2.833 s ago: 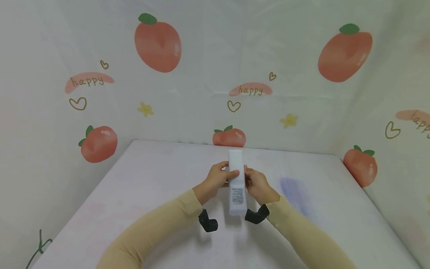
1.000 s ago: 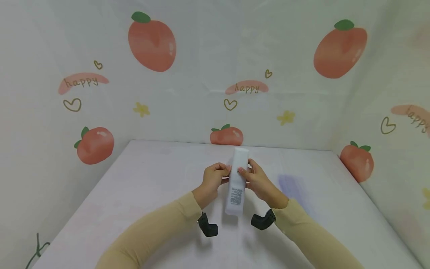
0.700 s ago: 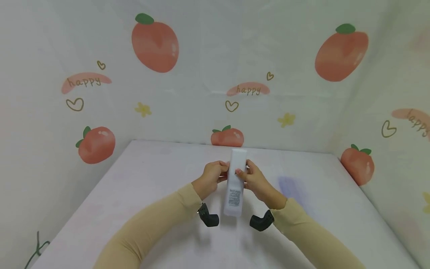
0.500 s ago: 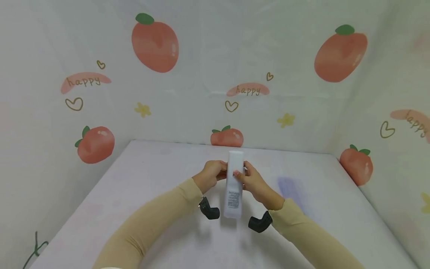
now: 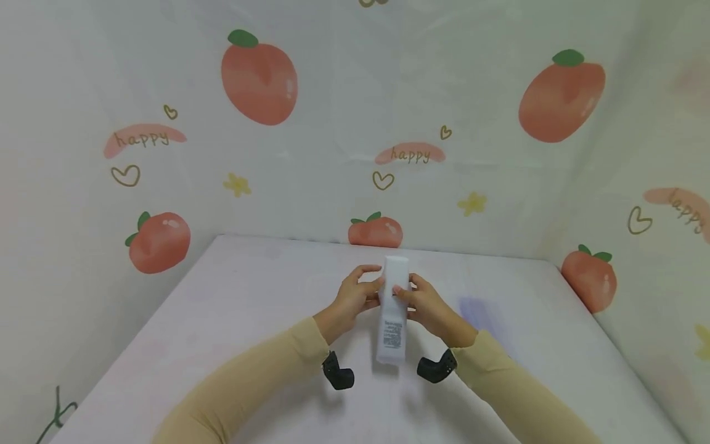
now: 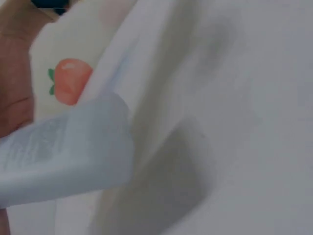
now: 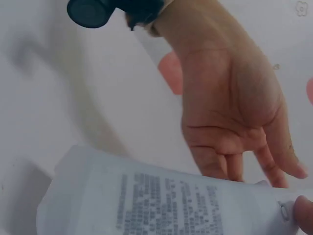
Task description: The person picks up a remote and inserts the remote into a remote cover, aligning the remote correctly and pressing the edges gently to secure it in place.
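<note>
A long white object (image 5: pixel 392 314) with a block of small grey print is held upright-tilted above the table. My right hand (image 5: pixel 435 311) grips it from the right, with the thumb on its front face and the fingers behind. Close by the left edge is my left hand (image 5: pixel 348 302), its thumb and fingers fairly straight and spread. In the right wrist view the left hand (image 7: pixel 232 98) has its fingertips partly hidden behind the white object (image 7: pixel 161 200); the right thumb (image 7: pixel 304 213) presses near a small slot-like mark. The left wrist view shows the object's blunt near end (image 6: pixel 93 147).
The white table (image 5: pixel 266 277) meets a wall cloth (image 5: pixel 333 92) printed with red fruit and hearts. Black wrist cameras (image 5: pixel 338 371) hang below both wrists. A dark green cord-like line (image 5: pixel 58 407) shows at the lower left. Faint purple colour (image 5: pixel 481 314) marks the table.
The left thumb has left the object's front face and stands at its left edge; the right thumb now lies on that face. Since half a second ago the left fingers have spread.
</note>
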The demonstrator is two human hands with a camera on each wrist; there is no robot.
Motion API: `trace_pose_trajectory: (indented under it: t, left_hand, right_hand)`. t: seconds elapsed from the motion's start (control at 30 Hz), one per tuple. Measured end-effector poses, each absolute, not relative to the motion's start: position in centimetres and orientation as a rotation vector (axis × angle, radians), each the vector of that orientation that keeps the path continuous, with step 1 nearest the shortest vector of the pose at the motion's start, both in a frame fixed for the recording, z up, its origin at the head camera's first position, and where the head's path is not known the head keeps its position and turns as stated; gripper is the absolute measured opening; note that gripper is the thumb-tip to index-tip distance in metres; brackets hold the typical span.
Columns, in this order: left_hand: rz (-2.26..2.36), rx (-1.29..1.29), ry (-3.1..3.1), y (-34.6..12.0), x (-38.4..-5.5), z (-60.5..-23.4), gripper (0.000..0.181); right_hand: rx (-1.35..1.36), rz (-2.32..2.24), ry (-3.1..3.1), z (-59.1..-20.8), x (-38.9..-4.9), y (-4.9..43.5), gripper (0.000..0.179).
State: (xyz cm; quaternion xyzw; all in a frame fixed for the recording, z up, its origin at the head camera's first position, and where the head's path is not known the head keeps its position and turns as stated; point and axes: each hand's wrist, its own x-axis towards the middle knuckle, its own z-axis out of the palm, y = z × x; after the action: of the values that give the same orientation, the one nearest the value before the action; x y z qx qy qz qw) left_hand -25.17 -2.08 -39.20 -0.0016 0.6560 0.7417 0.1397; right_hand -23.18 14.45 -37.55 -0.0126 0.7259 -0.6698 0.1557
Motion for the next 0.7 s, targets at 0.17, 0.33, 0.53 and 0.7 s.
trace_pose_trajectory:
  t: [0.17,0.33,0.53,0.7]
  left_hand:
    - [2.043,0.077,1.926,-2.2,-25.2,-39.5,0.046]
    - [1.906,0.081,2.035,-2.0,-24.9,-40.1,0.049]
    - [1.951,0.044,2.032,-1.5,-24.4,-40.6,0.056]
    - [2.042,0.026,1.996,-1.5,-24.3,-40.3,0.049]
  right_hand:
    - [-0.048,-1.974,1.97,-37.4,-22.8,14.5,0.05]
    - [-0.049,-1.99,1.914,-37.6,-22.3,14.1,0.047]
    - [-0.001,-2.088,1.911,-38.0,-22.1,13.6,0.05]
    - [0.026,-2.217,1.808,-38.8,-22.2,13.9,0.058]
